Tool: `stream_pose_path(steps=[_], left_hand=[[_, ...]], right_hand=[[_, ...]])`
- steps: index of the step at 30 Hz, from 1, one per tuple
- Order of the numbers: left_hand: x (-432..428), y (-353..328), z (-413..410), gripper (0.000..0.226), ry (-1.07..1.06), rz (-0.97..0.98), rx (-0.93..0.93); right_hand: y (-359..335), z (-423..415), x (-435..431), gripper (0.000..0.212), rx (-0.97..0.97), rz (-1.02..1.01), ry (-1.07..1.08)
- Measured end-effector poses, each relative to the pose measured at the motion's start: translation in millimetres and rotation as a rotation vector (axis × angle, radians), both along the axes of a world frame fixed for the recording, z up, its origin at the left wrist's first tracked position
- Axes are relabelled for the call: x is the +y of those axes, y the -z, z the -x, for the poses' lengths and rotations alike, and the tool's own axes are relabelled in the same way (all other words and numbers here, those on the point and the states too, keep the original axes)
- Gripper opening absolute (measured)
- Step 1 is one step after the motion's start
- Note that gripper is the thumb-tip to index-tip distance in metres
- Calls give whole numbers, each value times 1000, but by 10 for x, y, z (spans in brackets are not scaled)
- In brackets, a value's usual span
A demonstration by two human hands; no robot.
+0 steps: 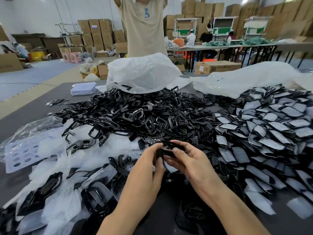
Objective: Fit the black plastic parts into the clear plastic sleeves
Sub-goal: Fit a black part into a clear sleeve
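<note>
Pinching one black part (165, 152) over the heaped table (25, 111).
Held at both ends by left hand (147, 161) and right hand (191, 161), fingers curled. Probably light, hard and slippery: best gripped by the edges. Thin, floppy-looking clear sleeves (57, 165) close by on the left.

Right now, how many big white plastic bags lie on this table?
2. One big white bag lies at the table's far middle, the other bag at far right; black parts may hide more.
</note>
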State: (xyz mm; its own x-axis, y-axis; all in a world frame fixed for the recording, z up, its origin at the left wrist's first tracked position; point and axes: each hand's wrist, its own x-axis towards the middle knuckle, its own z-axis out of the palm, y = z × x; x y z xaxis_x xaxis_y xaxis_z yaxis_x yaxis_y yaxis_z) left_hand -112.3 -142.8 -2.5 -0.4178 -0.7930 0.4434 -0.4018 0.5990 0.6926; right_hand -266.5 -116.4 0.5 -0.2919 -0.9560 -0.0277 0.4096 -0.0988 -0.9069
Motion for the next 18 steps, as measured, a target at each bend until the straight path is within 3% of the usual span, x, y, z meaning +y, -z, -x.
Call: stream_pose_path(steps=[5,10,18], left_hand=[[-62,-83,16,24,-63,-257,354],[-102,-90,-21,22,-50,-405,466],[-110,-109,-14,9,-67,-458,575]], right_hand=[[11,28,-7,22,44,0,36],[31,5,2,13,201,12,67],[-30,-6,37,11,191,-2,17]])
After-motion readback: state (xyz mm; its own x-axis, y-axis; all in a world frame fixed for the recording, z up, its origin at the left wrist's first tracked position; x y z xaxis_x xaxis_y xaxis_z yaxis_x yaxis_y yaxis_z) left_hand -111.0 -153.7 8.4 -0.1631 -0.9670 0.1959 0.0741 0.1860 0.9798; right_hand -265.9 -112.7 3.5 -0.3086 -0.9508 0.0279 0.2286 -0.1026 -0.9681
